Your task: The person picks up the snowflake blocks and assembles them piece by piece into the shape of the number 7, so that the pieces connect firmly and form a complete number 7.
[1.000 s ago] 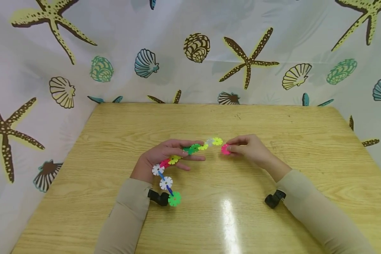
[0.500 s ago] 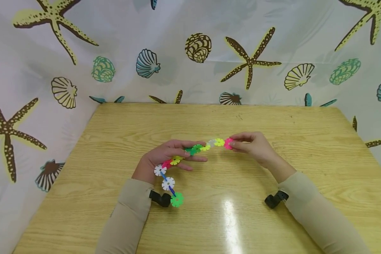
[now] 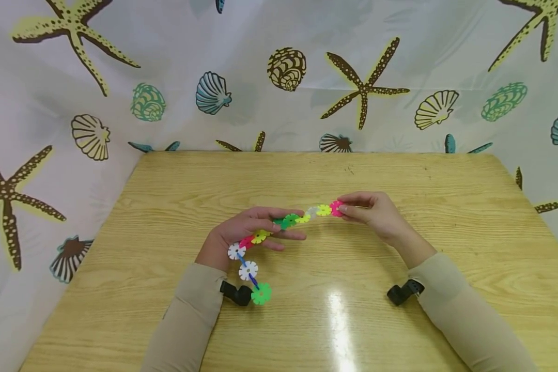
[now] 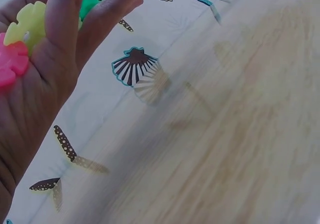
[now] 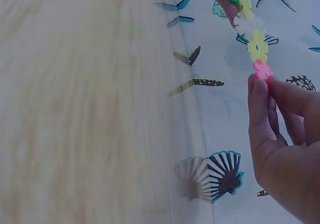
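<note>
A chain of notched plastic snowflake discs runs across my left hand (image 3: 242,227). The left thumb and fingers pinch it at the dark green disc (image 3: 290,221), and other fingers extend underneath. Along the palm lie a yellow disc (image 4: 29,26) and a pink disc (image 4: 11,63). Past the wrist hang a white disc (image 3: 248,270) and a bright green disc (image 3: 261,294). At the far end, my right hand (image 3: 376,214) pinches a pink disc (image 5: 262,70) between thumb and fingertips. That pink disc meets the yellow disc (image 5: 258,49), beside a clear disc (image 5: 248,26).
Both hands are above a wooden table (image 3: 400,330). A white curtain (image 3: 251,119) printed with shells and starfish stands along its back and sides. Black wrist cameras, left (image 3: 237,293) and right (image 3: 404,292), are strapped over the beige sleeves.
My right hand has moved slightly up, bringing the pink disc from apart to against the yellow end disc. The left hand keeps its hold, with only a slight shift.
</note>
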The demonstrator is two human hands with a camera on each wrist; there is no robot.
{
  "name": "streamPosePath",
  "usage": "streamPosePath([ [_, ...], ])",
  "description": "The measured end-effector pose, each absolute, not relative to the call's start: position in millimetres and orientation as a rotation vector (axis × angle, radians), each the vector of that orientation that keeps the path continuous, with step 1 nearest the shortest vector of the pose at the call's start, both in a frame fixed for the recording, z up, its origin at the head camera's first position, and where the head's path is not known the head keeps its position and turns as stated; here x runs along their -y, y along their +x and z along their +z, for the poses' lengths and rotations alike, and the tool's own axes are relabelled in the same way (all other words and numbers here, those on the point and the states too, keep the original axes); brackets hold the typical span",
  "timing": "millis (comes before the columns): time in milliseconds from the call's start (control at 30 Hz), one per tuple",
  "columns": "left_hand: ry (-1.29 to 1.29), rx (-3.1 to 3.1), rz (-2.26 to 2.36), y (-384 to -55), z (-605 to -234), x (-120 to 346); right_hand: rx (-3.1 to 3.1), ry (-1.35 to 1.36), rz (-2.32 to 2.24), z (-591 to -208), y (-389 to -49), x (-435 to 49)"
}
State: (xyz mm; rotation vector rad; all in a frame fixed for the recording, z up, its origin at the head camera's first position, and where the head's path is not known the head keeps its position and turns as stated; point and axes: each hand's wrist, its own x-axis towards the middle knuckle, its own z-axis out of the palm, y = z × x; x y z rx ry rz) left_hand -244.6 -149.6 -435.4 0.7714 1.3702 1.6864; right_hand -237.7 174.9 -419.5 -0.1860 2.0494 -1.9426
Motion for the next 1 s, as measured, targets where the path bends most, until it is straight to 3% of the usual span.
streamPosePath([
  [433,0.887,-1.413,1.631,-246.9,-442.1,137.2,-2.152,-0.328,-1.944,-421.0,-230.6,-182.3],
  [1000,0.915,-1.400,1.621,-250.0,-447.4,133.4,-2.162,-0.289,-1.999,-427.6,-229.0,-179.2],
])
